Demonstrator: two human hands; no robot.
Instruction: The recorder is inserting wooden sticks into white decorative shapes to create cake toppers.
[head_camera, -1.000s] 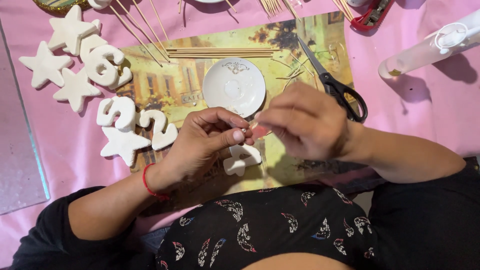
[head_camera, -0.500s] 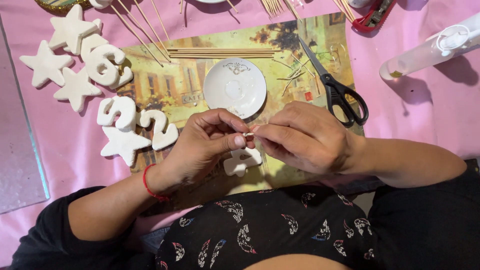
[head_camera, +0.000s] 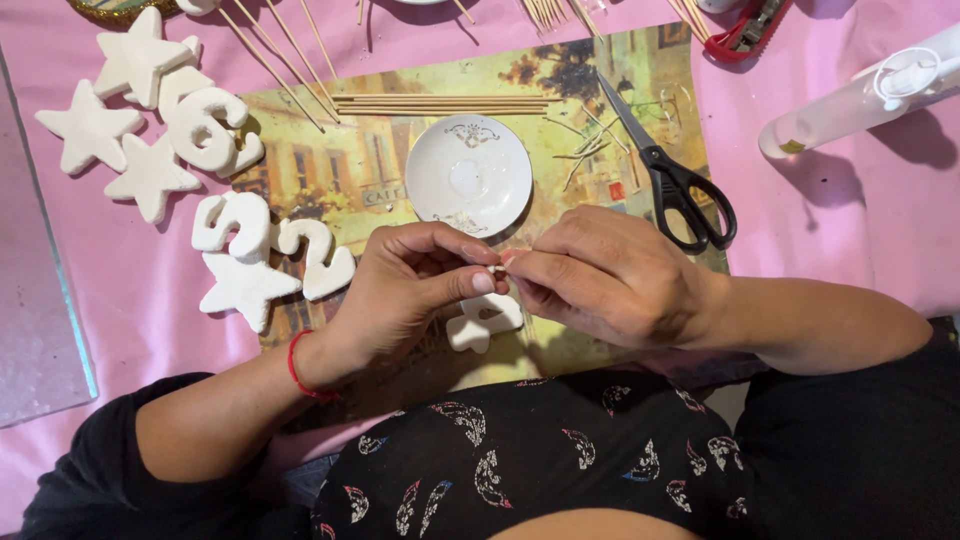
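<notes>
1. Head view, the hands: the left hand (head_camera: 415, 285) and the right hand (head_camera: 610, 275) meet fingertip to fingertip over the picture mat (head_camera: 560, 65). Both are closed in a pinch on one small white bit (head_camera: 496, 269), which sits between the left thumb and the right fingertips. It is too small to tell what it is.

2. Head view, just below the hands: a white shaped piece (head_camera: 482, 322) lies on the mat, directly under the pinch and partly hidden by the fingers. Working low over it seems wise, so a dropped bit lands close by.

3. Head view, beyond the fingertips: a white saucer (head_camera: 468, 175) stands near, past the knuckles. Black-handled scissors (head_camera: 672, 180) lie just beyond the right hand, blades pointing away, and a row of wooden skewers (head_camera: 440, 103) lies further out.

4. Head view, outward of the left hand: white numerals (head_camera: 262, 235) and stars (head_camera: 150, 178) rest on the mat edge and the pink-covered counter (head_camera: 850, 210), well clear of the wrist with its red bracelet (head_camera: 297, 367).

5. Judgement: a light pinch with both wrists steady should suit such a small bit; squeezing hard could crush or flick it.
</notes>
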